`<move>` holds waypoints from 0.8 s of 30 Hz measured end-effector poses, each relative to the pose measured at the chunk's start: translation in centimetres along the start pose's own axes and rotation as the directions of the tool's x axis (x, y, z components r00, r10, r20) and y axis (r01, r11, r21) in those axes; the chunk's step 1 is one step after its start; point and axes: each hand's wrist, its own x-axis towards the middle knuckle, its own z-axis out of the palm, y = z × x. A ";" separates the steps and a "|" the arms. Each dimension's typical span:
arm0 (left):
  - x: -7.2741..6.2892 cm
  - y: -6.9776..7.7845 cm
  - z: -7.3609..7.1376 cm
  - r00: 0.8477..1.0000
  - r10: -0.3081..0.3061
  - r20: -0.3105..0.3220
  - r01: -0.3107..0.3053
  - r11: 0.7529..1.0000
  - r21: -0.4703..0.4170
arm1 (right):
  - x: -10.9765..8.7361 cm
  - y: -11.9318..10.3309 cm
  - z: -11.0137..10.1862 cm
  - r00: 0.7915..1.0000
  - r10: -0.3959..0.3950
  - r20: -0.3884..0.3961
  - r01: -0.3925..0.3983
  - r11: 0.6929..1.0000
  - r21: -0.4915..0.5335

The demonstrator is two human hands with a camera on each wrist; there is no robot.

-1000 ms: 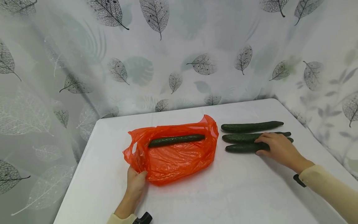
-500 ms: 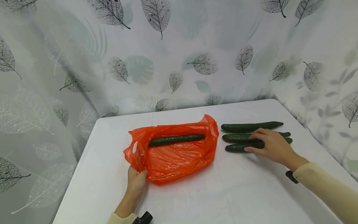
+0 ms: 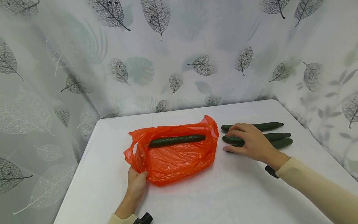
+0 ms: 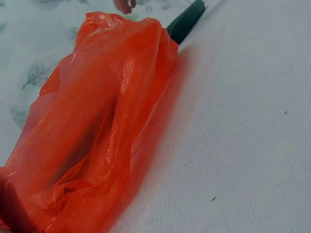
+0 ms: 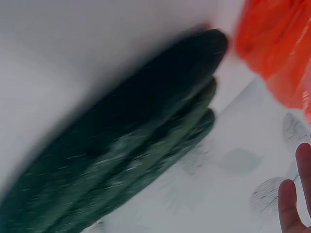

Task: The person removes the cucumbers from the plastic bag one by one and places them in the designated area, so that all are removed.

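The counter (image 3: pixel 195 202) is white with a rounded far right corner; up close its surface shows a fine weave and a few dark specks (image 4: pixel 214 198). An orange-red bag (image 3: pixel 179 161) lies left of the counter's middle, mouth open. Just to its right, three cucumbers lie side by side, running left to right: back cucumber (image 3: pixel 269 126), middle cucumber (image 3: pixel 277 136) and front cucumber (image 3: pixel 282 143), all partly hidden.

Free near tabletop (image 3: pixel 201 202) — bag (image 3: pixel 179 161) (red), cucumbers (image 3: pixel 275 136) beyond
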 end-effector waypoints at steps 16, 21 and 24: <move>0.1 -0.3 -0.3 0.999 -0.027 -0.017 0.027 0.999 0.027 | 6.9 -7.6 2.0 0.959 -0.276 -0.065 0.283 0.943 0.174; 0.3 -0.5 -0.3 1.000 0.001 -0.016 -0.001 1.000 -0.005 | 8.8 -9.3 2.0 0.961 -0.260 -0.096 0.277 0.908 0.316; 0.2 -0.5 -0.3 1.000 0.011 -0.019 -0.011 1.000 -0.011 | 9.7 -10.2 1.9 0.972 -0.214 -0.099 0.236 0.878 0.417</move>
